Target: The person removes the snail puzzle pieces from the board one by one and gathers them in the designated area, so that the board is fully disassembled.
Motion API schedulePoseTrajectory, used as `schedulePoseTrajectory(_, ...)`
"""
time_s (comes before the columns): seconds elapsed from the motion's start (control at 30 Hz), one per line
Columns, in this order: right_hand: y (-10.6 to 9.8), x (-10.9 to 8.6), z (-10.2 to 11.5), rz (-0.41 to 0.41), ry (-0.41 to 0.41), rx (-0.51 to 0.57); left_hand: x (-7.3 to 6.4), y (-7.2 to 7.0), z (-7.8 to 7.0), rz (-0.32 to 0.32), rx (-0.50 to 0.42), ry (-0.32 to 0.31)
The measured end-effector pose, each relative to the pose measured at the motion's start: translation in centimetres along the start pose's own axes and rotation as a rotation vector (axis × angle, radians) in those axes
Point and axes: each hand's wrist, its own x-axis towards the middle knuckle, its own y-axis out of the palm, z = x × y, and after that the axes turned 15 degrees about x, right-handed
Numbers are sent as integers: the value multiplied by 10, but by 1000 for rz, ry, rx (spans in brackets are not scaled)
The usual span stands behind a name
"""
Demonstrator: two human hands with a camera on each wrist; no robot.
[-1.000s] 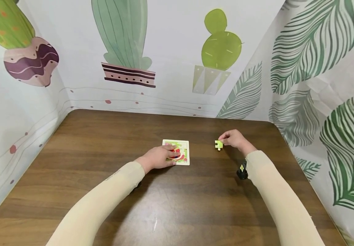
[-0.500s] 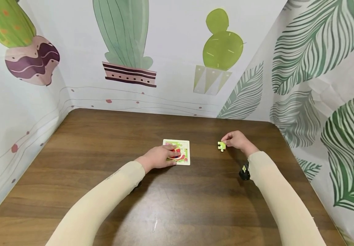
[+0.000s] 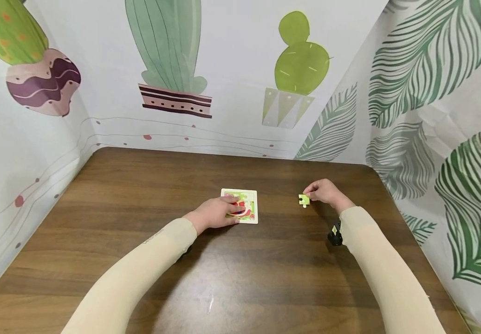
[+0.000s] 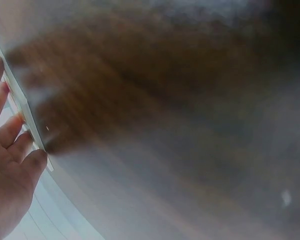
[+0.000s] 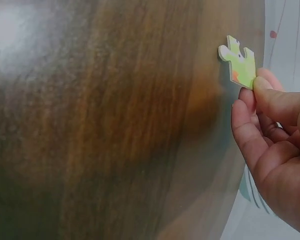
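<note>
A square picture puzzle board (image 3: 254,197) with a pale rim lies on the table, its picture green, red and pink. My left hand (image 3: 213,213) rests on its left part with the fingers spread, covering some of the picture. In the left wrist view, fingertips (image 4: 36,159) touch the board's edge. Off to the right, my right hand (image 3: 325,191) pinches a green jigsaw piece (image 3: 304,199) at one corner between thumb and finger. The right wrist view shows the jigsaw piece (image 5: 243,69) held out, with a small orange patch near its lower corner.
The brown wooden table (image 3: 140,185) reaches back to a wall cloth (image 3: 236,93) printed with cacti and leaves. A black wrist device (image 3: 334,235) hangs under the right sleeve. Glare lies on the table's near middle.
My right hand has moved a little to the right and nearer to me with the jigsaw piece, which has turned slightly. The left hand stays on the puzzle board.
</note>
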Motion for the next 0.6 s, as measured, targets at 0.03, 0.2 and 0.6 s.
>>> schedulePoseTrajectory(0.03,0,0,0,0,0,-2,0,0,0,0,-2,0)
schedulePoseTrajectory(0.2,1,0,-2,-19,-5,-31,0,0,0,10,-12,-7)
schedulePoseTrajectory(0.6,2,7,-15,-56,-29,-49,0,1,0,2,-29,-11)
